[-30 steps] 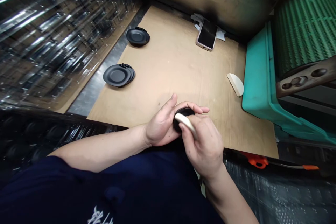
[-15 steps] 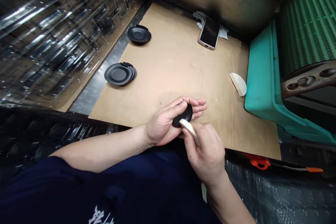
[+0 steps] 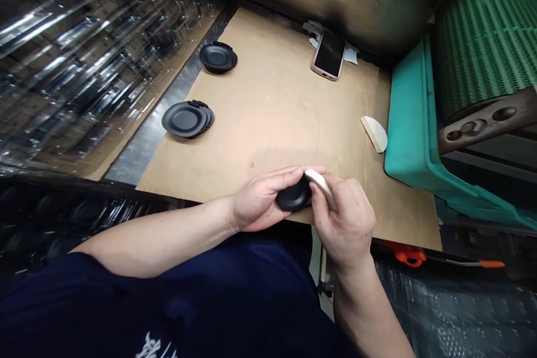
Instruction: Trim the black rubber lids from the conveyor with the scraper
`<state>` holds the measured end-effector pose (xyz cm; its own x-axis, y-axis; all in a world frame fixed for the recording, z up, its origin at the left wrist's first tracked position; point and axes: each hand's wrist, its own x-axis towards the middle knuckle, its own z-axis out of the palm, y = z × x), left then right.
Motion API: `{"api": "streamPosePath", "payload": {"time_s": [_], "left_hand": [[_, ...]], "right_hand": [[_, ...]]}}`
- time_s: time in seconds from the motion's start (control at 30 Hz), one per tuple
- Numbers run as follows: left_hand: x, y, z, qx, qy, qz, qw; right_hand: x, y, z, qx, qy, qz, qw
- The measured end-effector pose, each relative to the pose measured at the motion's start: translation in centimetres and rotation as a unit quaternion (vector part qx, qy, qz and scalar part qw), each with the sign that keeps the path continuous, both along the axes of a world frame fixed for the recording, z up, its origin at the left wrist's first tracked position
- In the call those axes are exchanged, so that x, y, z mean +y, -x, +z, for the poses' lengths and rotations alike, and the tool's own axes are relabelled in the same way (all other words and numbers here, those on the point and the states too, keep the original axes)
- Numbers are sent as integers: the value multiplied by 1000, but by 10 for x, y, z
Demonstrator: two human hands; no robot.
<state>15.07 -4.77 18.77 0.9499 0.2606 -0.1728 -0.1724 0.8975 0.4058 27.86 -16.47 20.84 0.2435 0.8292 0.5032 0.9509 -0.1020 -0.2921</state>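
My left hand [image 3: 262,198] holds a small round black dish [image 3: 292,196], its thumb over the near rim and its fingers beneath. Pinched in my right hand [image 3: 346,218] is a whitish half-round pad [image 3: 319,183], whose edge meets the dish's right rim. A second half-round pad [image 3: 375,134] of the same kind lies on the brown cardboard [image 3: 277,117] at the right. Two stacks of black dishes rest on the left of the cardboard: the nearer stack [image 3: 187,119] fans out to the right, and the farther stack [image 3: 217,57] sits behind it.
A phone [image 3: 328,56] lies on white cloth near the back panel. At the right stands a teal bin [image 3: 413,117], with a green ribbed piece [image 3: 486,45] above it. Clear-wrapped goods [image 3: 96,56] line the left side. An orange-handled tool [image 3: 409,254] lies below the cardboard's front edge.
The pad in my right hand has shifted from the dish's near side to its right rim. The dish has been turned and tilted in my left hand. The view has moved slightly.
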Motion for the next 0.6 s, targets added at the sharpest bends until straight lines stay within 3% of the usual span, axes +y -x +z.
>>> {"api": "streamPosePath", "payload": {"time_s": [0.33,0.5,0.6], "left_hand": [[0,-1,2,-33,-10,36,999],[0,-1,2,-40,-20,36,998],[-1,-1,2,-33,-30,50,998]], "right_hand": [[-19,28,2,67,41,55,995],[-16,27,-5,58,11,-21,998],[-13,38,-4,71,9,3,997]]}}
